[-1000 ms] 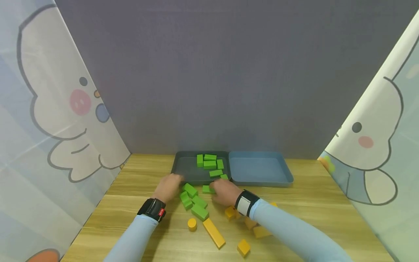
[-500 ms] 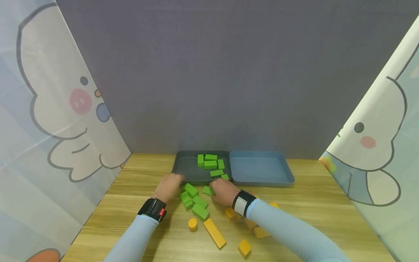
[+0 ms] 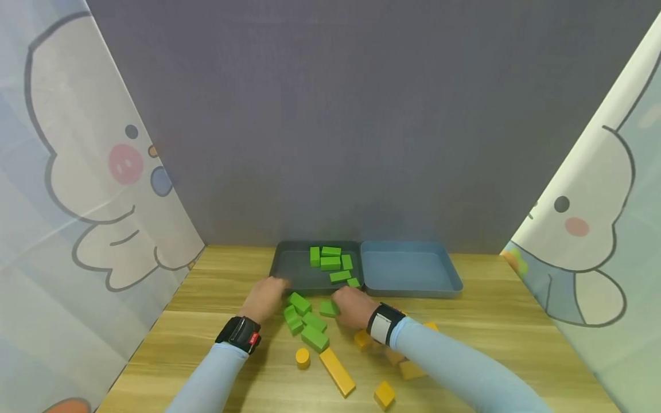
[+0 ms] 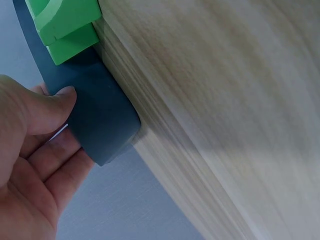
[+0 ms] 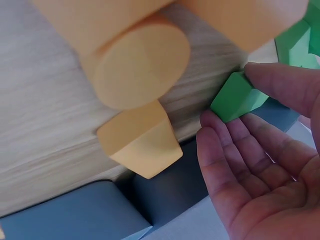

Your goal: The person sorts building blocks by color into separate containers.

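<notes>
My left hand (image 3: pixel 265 299) grips the front left corner of the dark grey tray (image 4: pixel 102 107), thumb on one face of its wall and fingers behind. Several green blocks (image 3: pixel 330 263) lie in that tray. Just in front of it, my right hand (image 3: pixel 354 308) pinches a small green block (image 5: pixel 237 97) between thumb and fingertips, low over the table. A loose group of green blocks (image 3: pixel 315 338) lies between the hands. In the right wrist view, a yellow block (image 5: pixel 142 137) and a yellow cylinder (image 5: pixel 145 65) sit near the right fingers.
A blue tray (image 3: pixel 410 269) adjoins the dark tray on the right. Nearer on the wooden table (image 3: pixel 175 355) are a long yellow block (image 3: pixel 337 373), a short yellow cylinder (image 3: pixel 302 358) and a yellow cube (image 3: pixel 384 396). More yellow blocks lie partly under the right forearm.
My right hand and its green block have shifted slightly nearer, away from the dark tray's front edge. The left hand stays at the tray corner. The head view tilted a little.
</notes>
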`<state>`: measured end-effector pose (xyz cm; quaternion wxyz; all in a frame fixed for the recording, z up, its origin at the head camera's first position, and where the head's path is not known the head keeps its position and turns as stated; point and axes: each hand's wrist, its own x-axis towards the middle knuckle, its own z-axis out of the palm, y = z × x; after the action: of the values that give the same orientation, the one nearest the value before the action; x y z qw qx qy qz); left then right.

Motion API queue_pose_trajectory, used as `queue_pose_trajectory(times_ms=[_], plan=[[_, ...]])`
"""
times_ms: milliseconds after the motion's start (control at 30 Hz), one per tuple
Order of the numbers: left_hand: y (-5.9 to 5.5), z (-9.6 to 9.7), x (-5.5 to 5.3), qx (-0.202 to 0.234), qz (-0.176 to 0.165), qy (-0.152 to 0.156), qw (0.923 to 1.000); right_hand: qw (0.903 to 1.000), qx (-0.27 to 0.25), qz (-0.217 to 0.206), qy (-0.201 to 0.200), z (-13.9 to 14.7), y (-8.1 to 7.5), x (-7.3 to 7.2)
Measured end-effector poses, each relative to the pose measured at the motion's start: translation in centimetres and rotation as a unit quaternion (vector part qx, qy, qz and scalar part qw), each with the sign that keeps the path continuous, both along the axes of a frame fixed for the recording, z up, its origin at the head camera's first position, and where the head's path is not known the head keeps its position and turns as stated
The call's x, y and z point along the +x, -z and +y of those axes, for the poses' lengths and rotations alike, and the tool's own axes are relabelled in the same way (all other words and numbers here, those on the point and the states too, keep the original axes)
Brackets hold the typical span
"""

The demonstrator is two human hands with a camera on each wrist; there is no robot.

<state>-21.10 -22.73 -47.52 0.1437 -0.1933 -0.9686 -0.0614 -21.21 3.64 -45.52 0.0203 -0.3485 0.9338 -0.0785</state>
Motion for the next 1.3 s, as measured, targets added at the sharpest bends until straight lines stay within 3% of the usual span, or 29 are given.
queue_pose_trajectory(times_ms=[267, 767, 967, 1300], plan=[[-0.1, -0.3, -0.1, -0.007, 0.007, -0.005, 0.9999, 0.9998, -0.017, 0.000, -0.008, -0.1, -1.7, -0.2], [0.4, -0.2, -0.4, -0.010, 0.014, -0.009, 0.9998, 0.9982, -0.058, 0.003, 0.012, -0.5, -6.0, -2.7], [0.5, 0.0, 0.0, -0.009, 0.022, -0.007, 0.9997, 0.9973, -0.068, 0.006, 0.027, -1.3, -5.8, -4.0], [0.5, -0.2, 0.5, 0.000, 0.023, 0.002, 0.9997, 0.9958, -0.075, 0.008, 0.051, -3.8, -3.4, -5.9]])
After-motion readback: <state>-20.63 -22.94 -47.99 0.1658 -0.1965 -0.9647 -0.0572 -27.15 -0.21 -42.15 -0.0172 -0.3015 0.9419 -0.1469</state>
